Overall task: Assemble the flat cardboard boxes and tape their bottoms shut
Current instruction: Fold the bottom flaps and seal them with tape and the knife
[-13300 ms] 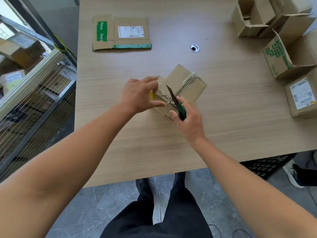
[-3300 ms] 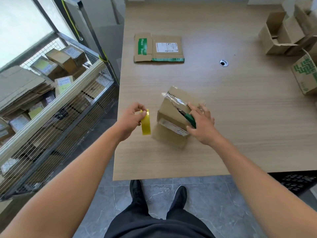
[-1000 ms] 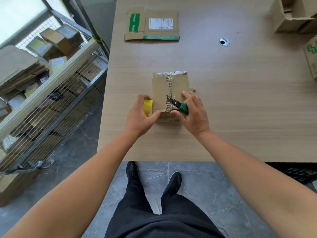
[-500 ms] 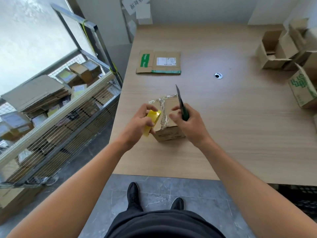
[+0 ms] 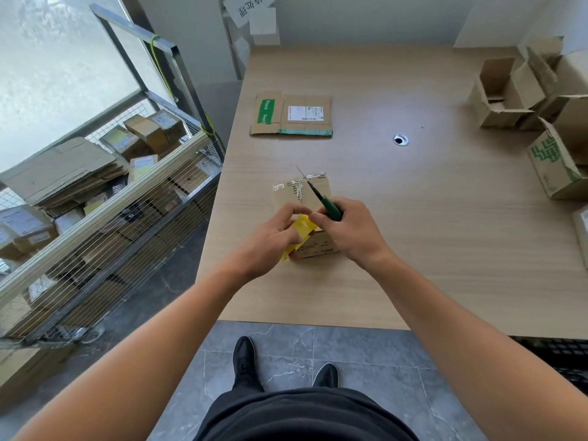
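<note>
A small cardboard box (image 5: 300,194) stands on the wooden table (image 5: 413,218) near its left front edge, with clear tape across its top seam. My left hand (image 5: 270,240) holds a yellow tape roll (image 5: 299,232) against the box's near side. My right hand (image 5: 348,232) grips green-handled scissors (image 5: 329,208), their blades pointing away over the box top, and its fingers touch the roll. A flat folded box (image 5: 291,114) with a green band and a white label lies farther back on the table.
Several assembled open boxes (image 5: 521,93) crowd the table's right side, one with green print (image 5: 555,167). A round cable hole (image 5: 401,140) sits mid-table. A wire cage cart (image 5: 95,192) full of cardboard stands left of the table.
My hands have come together at the box's near side, the right fingers now at the tape roll. The scissor blades have tipped from upright to leaning left over the box top.
</note>
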`<move>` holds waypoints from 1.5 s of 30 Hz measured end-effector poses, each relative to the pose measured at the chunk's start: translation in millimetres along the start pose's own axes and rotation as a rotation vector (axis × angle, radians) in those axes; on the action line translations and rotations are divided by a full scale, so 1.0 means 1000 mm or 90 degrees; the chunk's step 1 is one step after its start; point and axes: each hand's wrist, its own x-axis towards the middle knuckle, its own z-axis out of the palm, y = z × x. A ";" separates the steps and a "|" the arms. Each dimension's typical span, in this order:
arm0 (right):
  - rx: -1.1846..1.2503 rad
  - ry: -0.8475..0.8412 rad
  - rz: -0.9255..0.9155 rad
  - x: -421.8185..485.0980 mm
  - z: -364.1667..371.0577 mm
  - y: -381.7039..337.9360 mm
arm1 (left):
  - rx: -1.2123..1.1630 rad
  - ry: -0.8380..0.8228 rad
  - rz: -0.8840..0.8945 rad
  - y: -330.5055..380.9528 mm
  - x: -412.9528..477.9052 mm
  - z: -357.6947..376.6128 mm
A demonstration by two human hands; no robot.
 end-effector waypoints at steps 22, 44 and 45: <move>0.215 0.129 0.089 -0.009 -0.037 -0.005 | 0.232 -0.015 0.032 -0.013 -0.001 -0.050; 0.144 0.156 0.274 0.029 0.000 0.115 | 0.452 0.069 -0.064 -0.105 0.052 -0.065; 0.161 0.156 0.286 0.029 0.001 0.120 | 0.456 0.067 -0.049 -0.107 0.054 -0.064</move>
